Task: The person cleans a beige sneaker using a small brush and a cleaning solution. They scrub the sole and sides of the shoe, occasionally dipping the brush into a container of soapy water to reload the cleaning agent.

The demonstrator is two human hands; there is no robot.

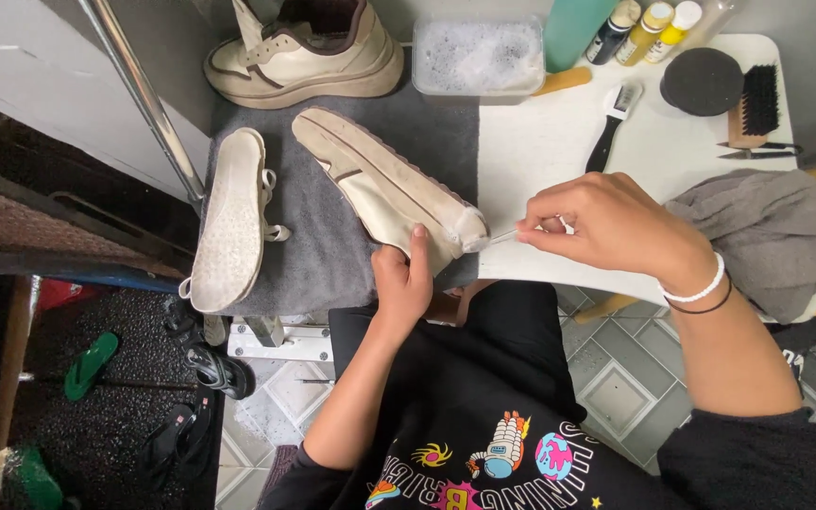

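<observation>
Your left hand [403,283] is closest to you, its grip wrapped around the near edge of the cream sneaker [384,189], thumb pressed up against the side. That sneaker lies on its side on the grey towel [332,255] at the front of the bench [559,151], its toe pointing toward your right hand. Your right hand [606,222] sits just beside the toe, fingers pinched narrow on a small thin tool [502,236] whose tip touches the toe; what kind of tool it is you cannot tell.

To the left on the towel lies an insole [229,222], pale and speckled. A crumpled grey cloth [772,231] lies at the right edge of the bench.

Further back stand the second sneaker [304,52], a clear tub of suds [479,57], a black-handled brush [611,123], a round black sponge [701,80], a wooden brush [753,104] and several bottles [649,28].
</observation>
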